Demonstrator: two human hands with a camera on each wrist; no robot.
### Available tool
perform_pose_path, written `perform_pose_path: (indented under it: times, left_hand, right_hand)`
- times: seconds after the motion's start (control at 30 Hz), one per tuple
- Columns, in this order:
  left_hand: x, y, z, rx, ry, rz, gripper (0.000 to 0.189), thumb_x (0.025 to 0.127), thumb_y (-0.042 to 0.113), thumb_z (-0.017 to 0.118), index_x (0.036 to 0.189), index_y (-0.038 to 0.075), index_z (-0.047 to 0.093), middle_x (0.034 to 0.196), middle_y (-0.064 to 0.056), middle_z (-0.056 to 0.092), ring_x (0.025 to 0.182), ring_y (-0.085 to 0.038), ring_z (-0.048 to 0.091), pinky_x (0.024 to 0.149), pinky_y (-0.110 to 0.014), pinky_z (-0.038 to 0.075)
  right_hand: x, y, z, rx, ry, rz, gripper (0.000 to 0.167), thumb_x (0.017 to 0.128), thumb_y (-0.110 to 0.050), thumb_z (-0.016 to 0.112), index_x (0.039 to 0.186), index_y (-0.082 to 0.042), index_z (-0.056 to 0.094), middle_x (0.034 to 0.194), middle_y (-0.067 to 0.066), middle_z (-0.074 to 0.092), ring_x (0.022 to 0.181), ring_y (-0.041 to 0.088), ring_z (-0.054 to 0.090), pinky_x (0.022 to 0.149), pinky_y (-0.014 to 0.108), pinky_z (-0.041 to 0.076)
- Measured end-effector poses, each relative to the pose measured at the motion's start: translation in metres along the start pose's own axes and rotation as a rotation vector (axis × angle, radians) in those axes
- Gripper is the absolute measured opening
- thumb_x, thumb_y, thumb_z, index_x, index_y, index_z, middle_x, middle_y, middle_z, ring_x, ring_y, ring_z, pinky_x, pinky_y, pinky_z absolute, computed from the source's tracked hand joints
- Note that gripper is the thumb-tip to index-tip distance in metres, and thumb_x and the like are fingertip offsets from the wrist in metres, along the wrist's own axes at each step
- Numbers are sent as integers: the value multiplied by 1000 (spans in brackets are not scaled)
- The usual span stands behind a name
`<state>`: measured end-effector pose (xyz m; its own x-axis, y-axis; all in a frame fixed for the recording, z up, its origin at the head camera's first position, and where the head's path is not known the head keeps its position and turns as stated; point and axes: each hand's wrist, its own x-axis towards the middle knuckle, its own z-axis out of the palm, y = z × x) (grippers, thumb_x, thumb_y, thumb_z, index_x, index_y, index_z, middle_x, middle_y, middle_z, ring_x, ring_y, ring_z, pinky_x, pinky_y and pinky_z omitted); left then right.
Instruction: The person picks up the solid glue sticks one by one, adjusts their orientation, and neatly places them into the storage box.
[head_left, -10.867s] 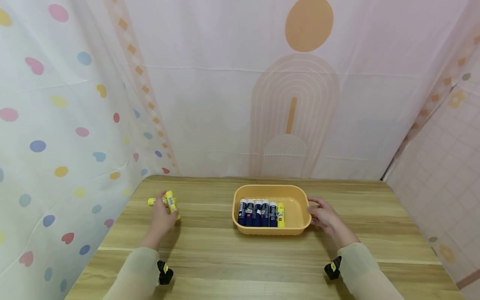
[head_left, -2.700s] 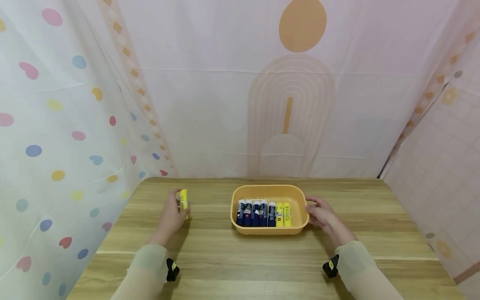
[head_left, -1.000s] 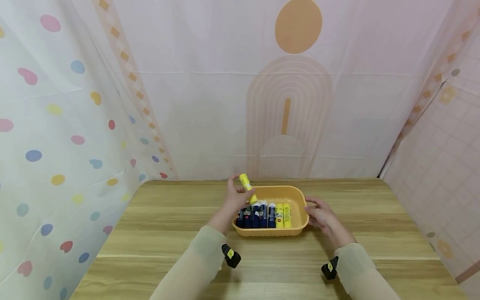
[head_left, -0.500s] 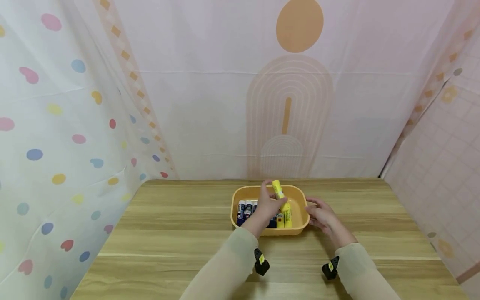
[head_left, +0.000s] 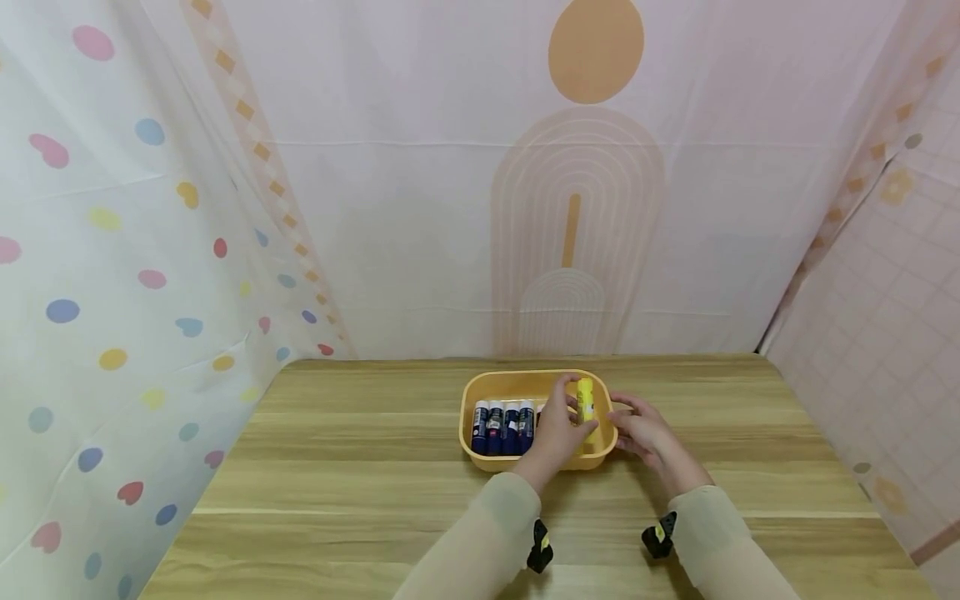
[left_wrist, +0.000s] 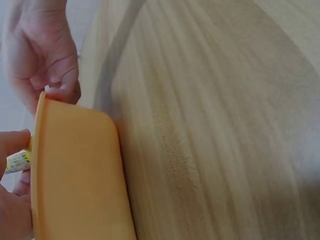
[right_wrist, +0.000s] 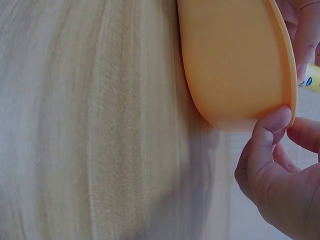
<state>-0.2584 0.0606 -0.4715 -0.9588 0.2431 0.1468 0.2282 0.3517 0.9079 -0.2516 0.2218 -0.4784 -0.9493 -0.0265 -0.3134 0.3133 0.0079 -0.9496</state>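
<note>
In the head view my left hand (head_left: pixel 557 429) reaches into the right half of a shallow yellow-orange plastic tray (head_left: pixel 489 462). Its thumb and fingers pinch a yellow glue stick (head_left: pixel 585 402), held almost upright inside the tray's right end. Dark blue glue sticks with white caps (head_left: pixel 511 429) lie side by side in the tray's left half. The left hand covers the other yellow sticks. At the tray's right end, my right hand (head_left: pixel 647 433) pinches the rim between thumb and fingers, as the right wrist view shows with the tray wall (right_wrist: pixel 235 65).
The tray stands on a wood-grain table (head_left: pixel 337 483), towards its far edge. A pale patterned curtain (head_left: pixel 405 208) hangs behind the table, and a dotted cloth (head_left: pixel 135 333) hangs along the left side. Both wrists wear small black cameras.
My left hand took yellow glue sticks from the table's left; a second one went into the tray. Now it has brought another rightward into the tray. The right hand stays at the rim.
</note>
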Motion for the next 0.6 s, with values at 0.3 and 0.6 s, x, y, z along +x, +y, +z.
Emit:
perform_pose_path:
  times: [0.3, 0.6]
  left_hand:
    - [1, 2, 11, 209, -65, -14, 70, 74, 4, 79, 130, 21, 42, 87, -1, 57, 67, -8, 50, 56, -19, 43]
    - [0, 2, 21, 508, -16, -72, 67, 71, 21, 84, 127, 29, 48, 92, 0, 64, 85, -17, 51, 65, -30, 44]
  right_hand:
    - [-4, -1, -2, 5, -2, -7, 49, 96, -7, 50, 142, -1, 33, 97, 3, 56, 73, 8, 59, 61, 22, 52]
    - [-5, 0, -1, 1, 10, 6, 49, 96, -9, 51, 142, -3, 35, 101, 5, 56, 76, 9, 61, 62, 22, 53]
